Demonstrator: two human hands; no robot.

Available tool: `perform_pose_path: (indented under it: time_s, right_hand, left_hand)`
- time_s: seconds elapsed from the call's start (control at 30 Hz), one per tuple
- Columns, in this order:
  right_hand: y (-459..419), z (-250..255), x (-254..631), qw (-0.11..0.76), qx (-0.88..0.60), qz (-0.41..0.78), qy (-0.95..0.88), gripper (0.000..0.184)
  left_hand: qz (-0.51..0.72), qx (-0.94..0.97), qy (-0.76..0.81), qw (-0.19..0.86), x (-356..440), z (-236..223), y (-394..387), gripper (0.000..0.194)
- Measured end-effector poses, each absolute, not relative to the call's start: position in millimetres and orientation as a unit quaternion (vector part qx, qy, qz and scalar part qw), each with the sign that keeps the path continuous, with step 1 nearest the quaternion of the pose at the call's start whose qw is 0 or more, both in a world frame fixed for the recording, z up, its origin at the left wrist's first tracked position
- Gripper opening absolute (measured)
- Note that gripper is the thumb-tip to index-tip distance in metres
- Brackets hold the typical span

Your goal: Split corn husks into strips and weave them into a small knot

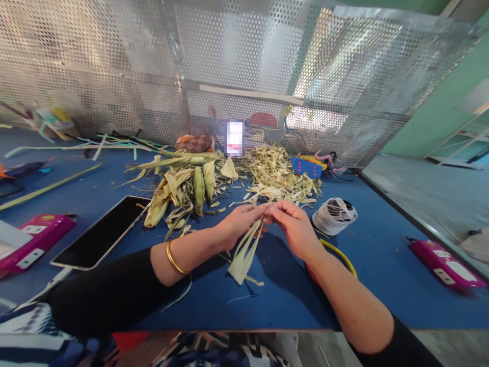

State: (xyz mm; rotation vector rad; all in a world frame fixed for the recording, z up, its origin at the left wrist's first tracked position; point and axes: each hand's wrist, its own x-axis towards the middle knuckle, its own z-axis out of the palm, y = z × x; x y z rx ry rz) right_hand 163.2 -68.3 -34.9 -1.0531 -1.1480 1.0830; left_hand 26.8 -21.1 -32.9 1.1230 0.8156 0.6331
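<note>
Both hands meet above the blue table (382,239), pinching the top of a pale corn husk strip (244,252) that hangs down toward me. My left hand (239,224), with a gold bangle on its wrist, grips the strip from the left. My right hand (292,224) pinches the same husk from the right. Behind the hands lie a few corn cobs in husk (198,186) and a heap of shredded husk (275,176).
A dark tablet (101,234) lies at left, with a magenta device (36,239) beyond it and another (445,265) at right. A spool of white cord (335,215) and a yellow ring (340,255) sit near my right arm. Perforated metal panels (114,71) wall the back.
</note>
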Motion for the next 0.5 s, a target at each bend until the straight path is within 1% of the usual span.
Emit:
perform_pose_path:
  time_s: [0.07, 0.1, 0.2, 0.27, 0.4, 0.5]
  right_hand:
    - [-68, -35, 164, 0.594, -0.443, 0.454, -0.494, 0.014]
    - [-68, -34, 165, 0.599, -0.441, 0.448, -0.495, 0.014]
    - [-69, -30, 166, 0.613, -0.443, 0.422, -0.5, 0.014]
    - [-70, -27, 167, 0.62, -0.441, 0.396, -0.515, 0.014]
    - [-75, -23, 168, 0.605, -0.433, 0.325, -0.584, 0.015]
    - [-79, -22, 166, 0.569, -0.426, 0.273, -0.648, 0.014]
  left_hand:
    - [0.228, 0.468, 0.336, 0.785, 27, -31, -23, 0.032]
    - [0.215, 0.455, 0.322, 0.802, 26, -30, -23, 0.03]
    - [0.218, 0.44, 0.307, 0.815, 23, -26, -20, 0.017]
    - [0.231, 0.432, 0.319, 0.811, 21, -22, -17, 0.014]
    - [0.247, 0.432, 0.331, 0.802, 18, -13, -16, 0.016]
    - [0.25, 0.428, 0.327, 0.804, 15, -10, -17, 0.024]
